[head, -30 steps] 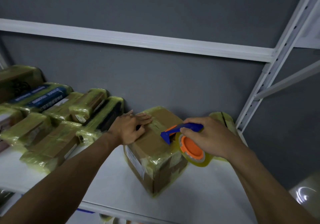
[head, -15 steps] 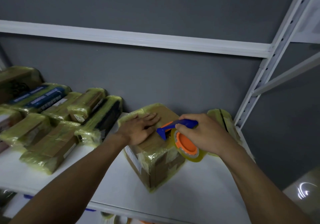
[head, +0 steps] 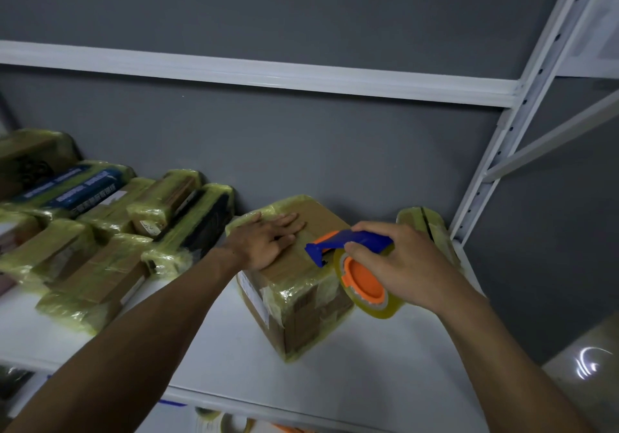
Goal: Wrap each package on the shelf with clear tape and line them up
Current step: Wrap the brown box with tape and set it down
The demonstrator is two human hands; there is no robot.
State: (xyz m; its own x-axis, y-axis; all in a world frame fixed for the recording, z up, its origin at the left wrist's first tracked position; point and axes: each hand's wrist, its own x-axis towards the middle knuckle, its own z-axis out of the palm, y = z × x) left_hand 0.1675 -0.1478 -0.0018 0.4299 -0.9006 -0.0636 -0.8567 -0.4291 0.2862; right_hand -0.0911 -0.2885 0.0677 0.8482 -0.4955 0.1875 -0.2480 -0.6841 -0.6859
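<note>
A brown cardboard box (head: 301, 292), partly covered in yellowish clear tape, stands on the white shelf (head: 385, 375). My left hand (head: 264, 243) presses flat on its top, fingers straight. My right hand (head: 402, 262) grips a tape dispenser (head: 360, 272) with a blue handle, an orange hub and a roll of clear tape. The dispenser's blue cutter end touches the box's top right edge. Several taped packages (head: 110, 231) lie in rows on the shelf to the left.
A small taped package (head: 425, 225) leans in the back right corner by the white upright post (head: 495, 171). A white shelf beam (head: 268, 74) runs overhead. Tape rolls (head: 221, 421) show below the shelf's front edge. A grey wall is behind.
My left hand has slid further onto the box top. The box has turned slightly under both hands, and the dispenser stays at its top right edge.
</note>
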